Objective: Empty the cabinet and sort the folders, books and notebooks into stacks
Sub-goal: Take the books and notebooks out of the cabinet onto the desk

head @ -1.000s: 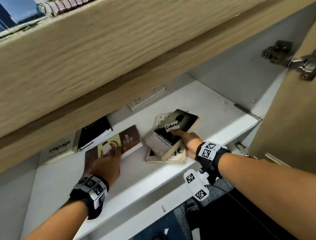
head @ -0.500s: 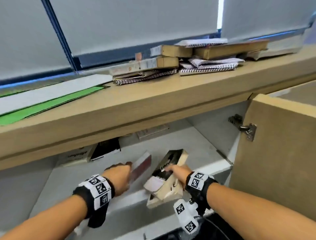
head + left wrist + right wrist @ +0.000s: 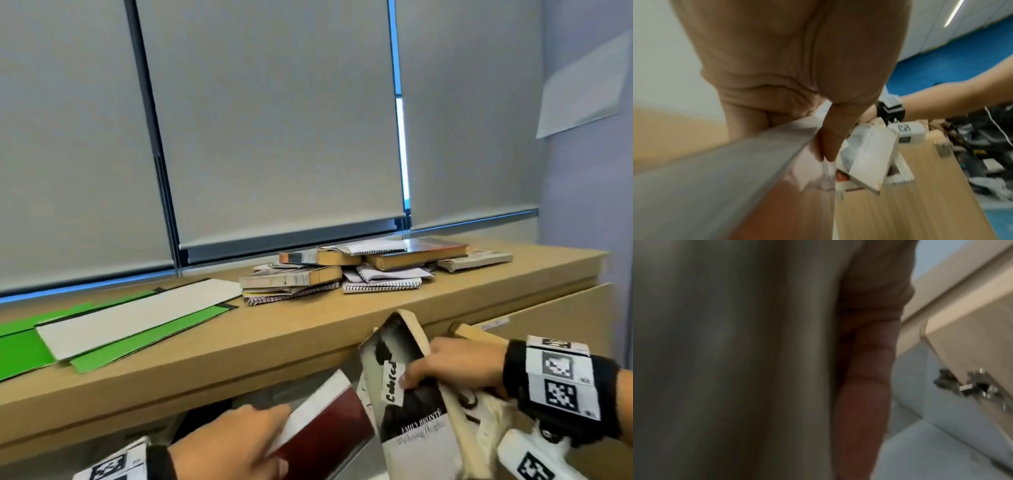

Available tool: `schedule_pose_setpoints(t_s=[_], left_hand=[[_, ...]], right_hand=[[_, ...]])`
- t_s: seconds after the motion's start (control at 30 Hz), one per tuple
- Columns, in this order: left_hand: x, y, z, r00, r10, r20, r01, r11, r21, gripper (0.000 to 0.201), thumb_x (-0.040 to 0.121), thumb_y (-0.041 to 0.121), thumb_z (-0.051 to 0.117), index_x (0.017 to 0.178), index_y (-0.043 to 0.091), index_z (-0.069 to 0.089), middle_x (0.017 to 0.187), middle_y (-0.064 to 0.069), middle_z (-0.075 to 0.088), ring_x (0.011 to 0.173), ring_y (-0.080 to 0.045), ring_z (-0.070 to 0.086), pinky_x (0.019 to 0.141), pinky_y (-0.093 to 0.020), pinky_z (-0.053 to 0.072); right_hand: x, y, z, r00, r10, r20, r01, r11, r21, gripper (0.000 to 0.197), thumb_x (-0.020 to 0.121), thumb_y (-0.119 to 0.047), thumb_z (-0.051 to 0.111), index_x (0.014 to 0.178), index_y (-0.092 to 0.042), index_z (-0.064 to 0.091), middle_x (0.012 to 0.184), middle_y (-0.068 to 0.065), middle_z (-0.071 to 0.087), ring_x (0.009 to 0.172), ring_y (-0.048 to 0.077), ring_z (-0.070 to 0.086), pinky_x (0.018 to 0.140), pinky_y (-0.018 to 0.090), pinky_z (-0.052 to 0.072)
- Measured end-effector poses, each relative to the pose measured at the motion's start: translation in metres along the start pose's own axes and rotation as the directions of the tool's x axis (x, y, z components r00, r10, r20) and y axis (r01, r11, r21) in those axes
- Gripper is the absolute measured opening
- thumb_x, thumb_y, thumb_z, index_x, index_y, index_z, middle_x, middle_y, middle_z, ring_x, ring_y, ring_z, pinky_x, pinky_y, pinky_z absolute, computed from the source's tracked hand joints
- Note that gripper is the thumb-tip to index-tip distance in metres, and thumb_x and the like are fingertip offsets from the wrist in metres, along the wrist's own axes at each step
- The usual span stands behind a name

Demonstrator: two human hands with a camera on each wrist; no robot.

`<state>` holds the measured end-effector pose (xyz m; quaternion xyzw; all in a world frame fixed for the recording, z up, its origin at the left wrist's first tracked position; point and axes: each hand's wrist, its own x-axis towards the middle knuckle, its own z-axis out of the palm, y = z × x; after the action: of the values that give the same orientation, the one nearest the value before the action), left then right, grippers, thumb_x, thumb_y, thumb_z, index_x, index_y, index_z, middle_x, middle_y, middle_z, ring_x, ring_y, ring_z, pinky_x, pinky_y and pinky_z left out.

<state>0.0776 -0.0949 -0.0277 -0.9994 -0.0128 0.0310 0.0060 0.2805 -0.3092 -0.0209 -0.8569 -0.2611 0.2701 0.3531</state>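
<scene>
My left hand grips a thin dark red book by its edge, just below the front of the wooden cabinet top. In the left wrist view the thumb presses on that book. My right hand holds a small stack of paperbacks tilted upright, the front one a black and white book with a white label. The right wrist view is blurred, filled by a book's pale side against my fingers.
On the cabinet top lie green and white folders at the left and a loose pile of books and spiral notebooks in the middle and right. Window blinds stand behind. The open cabinet door is at the right.
Both hands have lifted their books out of the cabinet shelf and up toward the cabinet top. The head view has risen from the shelf to the top and the blinds.
</scene>
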Motion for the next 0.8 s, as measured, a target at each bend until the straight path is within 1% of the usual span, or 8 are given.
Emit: schedule_pose_setpoints(t_s=[0.2,0.3,0.37,0.4,0.47,0.57,0.67,0.8], left_hand=[[-0.033,0.001,-0.087,0.923,0.046,-0.381,-0.121,0.977,-0.173,0.033,0.088,0.046,0.06,0.117,0.049,0.044,0.102,0.027,0.065,0.089,0.006,0.061,0.08,-0.019,0.049],[-0.038,-0.018,-0.121,0.738,0.023,-0.675,-0.133,0.985,-0.112,0.03,0.079,0.055,0.059,0.106,0.066,0.048,0.081,0.022,0.071,0.065,-0.001,0.067,0.059,-0.026,0.056],[-0.026,-0.053,-0.133,0.59,0.023,-0.807,-0.107,0.993,-0.049,0.036,0.079,0.067,0.056,0.112,0.072,0.042,0.083,0.018,0.069,0.069,-0.013,0.068,0.064,-0.035,0.058],[-0.021,-0.067,-0.138,0.574,0.028,-0.818,-0.063,0.998,-0.01,0.041,0.08,0.069,0.053,0.119,0.07,0.039,0.088,0.02,0.067,0.074,-0.013,0.066,0.068,-0.037,0.057],[-0.01,-0.095,-0.141,0.591,0.023,-0.806,0.054,0.996,0.068,0.045,0.082,0.071,0.043,0.126,0.06,0.042,0.088,0.021,0.065,0.071,-0.008,0.062,0.065,-0.033,0.055],[0.019,-0.122,-0.13,0.631,-0.04,-0.775,0.213,0.969,0.123,0.043,0.087,0.044,0.046,0.129,0.052,0.043,0.072,0.009,0.066,0.056,-0.017,0.059,0.055,-0.033,0.052],[0.053,-0.155,-0.085,0.694,-0.175,-0.698,0.351,0.929,0.115,0.051,0.082,0.029,0.062,0.128,0.049,0.05,0.077,0.003,0.071,0.055,-0.021,0.058,0.053,-0.032,0.051],[0.082,-0.199,-0.017,0.789,-0.306,-0.533,0.416,0.904,0.096,0.05,0.081,0.055,0.056,0.129,0.057,0.044,0.105,0.013,0.068,0.086,-0.012,0.064,0.072,-0.032,0.052]], right_hand=[[-0.044,-0.006,-0.078,0.994,-0.015,-0.107,0.034,0.984,0.173,0.041,0.077,-0.028,0.074,0.107,0.0,0.067,0.099,0.023,0.072,0.08,0.033,0.07,0.078,0.039,0.056],[-0.053,-0.012,-0.108,0.983,-0.024,-0.18,0.07,0.964,0.256,0.043,0.076,-0.028,0.07,0.108,0.001,0.066,0.1,0.025,0.071,0.076,0.034,0.07,0.073,0.038,0.059],[-0.055,-0.015,-0.121,0.966,-0.034,-0.256,0.12,0.937,0.328,0.036,0.082,-0.026,0.066,0.107,0.001,0.066,0.097,0.023,0.072,0.066,0.03,0.071,0.063,0.034,0.06],[-0.052,-0.015,-0.127,0.955,-0.03,-0.296,0.145,0.916,0.374,0.034,0.084,-0.026,0.064,0.106,0.0,0.066,0.094,0.022,0.073,0.063,0.029,0.07,0.06,0.033,0.06],[-0.043,-0.015,-0.134,0.939,-0.033,-0.343,0.197,0.868,0.456,0.034,0.087,-0.027,0.063,0.108,-0.001,0.065,0.09,0.02,0.074,0.059,0.027,0.07,0.059,0.033,0.06],[-0.019,-0.015,-0.141,0.902,-0.025,-0.431,0.28,0.793,0.54,0.032,0.088,-0.028,0.062,0.109,-0.004,0.066,0.077,0.013,0.073,0.052,0.023,0.067,0.048,0.027,0.057],[0.013,-0.014,-0.149,0.864,0.015,-0.503,0.351,0.699,0.623,0.026,0.09,-0.025,0.06,0.11,-0.008,0.063,0.067,0.009,0.072,0.046,0.02,0.065,0.042,0.025,0.052],[0.049,-0.015,-0.169,0.824,0.125,-0.553,0.374,0.614,0.695,0.031,0.086,-0.028,0.061,0.113,-0.014,0.058,0.078,0.01,0.068,0.054,0.024,0.065,0.054,0.033,0.056]])
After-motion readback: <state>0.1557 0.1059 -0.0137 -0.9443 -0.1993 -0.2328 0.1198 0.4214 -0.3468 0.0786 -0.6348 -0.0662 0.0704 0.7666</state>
